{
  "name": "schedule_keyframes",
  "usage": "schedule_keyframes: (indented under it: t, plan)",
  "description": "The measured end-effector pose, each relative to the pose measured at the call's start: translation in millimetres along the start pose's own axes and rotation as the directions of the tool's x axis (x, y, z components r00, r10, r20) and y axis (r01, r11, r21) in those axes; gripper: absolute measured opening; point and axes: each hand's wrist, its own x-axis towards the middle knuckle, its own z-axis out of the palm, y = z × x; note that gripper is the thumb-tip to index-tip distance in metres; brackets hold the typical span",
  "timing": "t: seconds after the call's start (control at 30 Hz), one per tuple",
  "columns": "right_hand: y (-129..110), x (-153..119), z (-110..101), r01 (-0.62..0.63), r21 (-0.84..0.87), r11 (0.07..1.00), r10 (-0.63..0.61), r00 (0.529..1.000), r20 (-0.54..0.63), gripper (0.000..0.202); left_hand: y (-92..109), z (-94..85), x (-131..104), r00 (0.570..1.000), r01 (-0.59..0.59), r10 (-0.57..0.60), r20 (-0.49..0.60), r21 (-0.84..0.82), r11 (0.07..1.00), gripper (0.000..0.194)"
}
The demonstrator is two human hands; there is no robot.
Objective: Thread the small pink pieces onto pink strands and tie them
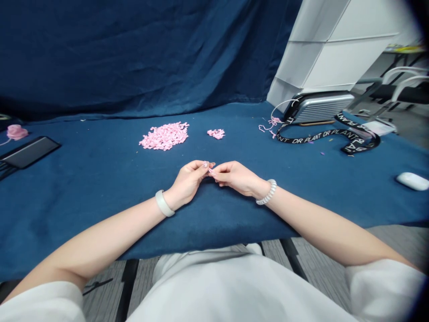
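Above the near middle of the blue cloth [187, 228], my left hand [188, 181] and my right hand [237, 178] meet fingertip to fingertip. Between their pinched fingers shows a bit of a small pink strand [210, 170]; the fingers hide most of it. A wide heap of small pink, knotted-looking yarn pieces [165, 136] lies beyond my left hand. Straight past my fingertips is a much smaller cluster of pink pieces [216, 133], apart from the heap. Neither hand touches these piles.
At left are a pink yarn ball [16, 132] and a dark flat device [31, 152]. A silver ridged case [325, 107], a black lettered lanyard [310, 137] and loose pink yarn [273, 126] lie at back right. A white mouse [413, 180] sits far right. A blue curtain [140, 58] hangs behind.
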Motion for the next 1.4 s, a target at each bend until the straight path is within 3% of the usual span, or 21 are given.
schedule_keyframes:
  t: [0.3,0.37,0.5,0.67,0.83,1.0,1.17,1.4]
  plan:
    - [1.2,0.6,0.7,0.044,0.089,0.995,-0.044,0.999,0.001,0.076,-0.7,0.3,-1.3,0.999,-0.034,0.035,0.000,0.027,0.999,0.022]
    - [0.7,0.6,0.3,0.105,0.008,0.994,-0.105,0.994,-0.042,0.072,-0.8,0.2,-1.6,0.999,-0.028,0.029,-0.028,0.017,0.999,0.023]
    - [-1.1,-1.2,-2.8,0.189,-0.363,0.912,-0.253,0.958,-0.137,0.060,1.0,2.0,-3.6,0.996,-0.009,0.004,-0.090,-0.051,0.999,0.025]
    - [-3.3,-4.3,-4.0,0.135,-0.570,0.811,-0.221,0.971,-0.085,0.063,5.2,3.9,-6.3,0.992,0.015,-0.028,-0.122,-0.106,0.994,0.024]
    - [-3.0,-4.2,-2.2,0.223,-0.723,0.654,-0.310,0.951,0.014,0.064,4.3,2.7,-6.4,0.993,0.047,-0.055,-0.103,-0.083,0.995,0.026]
    - [2.3,-4.3,-1.5,0.250,-0.810,0.530,-0.321,0.944,0.081,0.048,1.9,4.3,-5.7,0.993,0.061,-0.066,-0.093,-0.054,0.997,0.030]
    - [-0.6,-11.9,2.2,0.195,-0.839,0.508,-0.262,0.963,0.065,0.051,0.3,7.9,-4.7,0.988,0.058,-0.059,-0.142,-0.018,0.998,0.030]
    - [-11.2,-19.2,-0.5,0.249,-0.785,0.567,-0.252,0.960,0.123,0.074,0.9,6.4,-4.1,0.984,0.049,-0.038,-0.173,0.062,0.997,0.030]
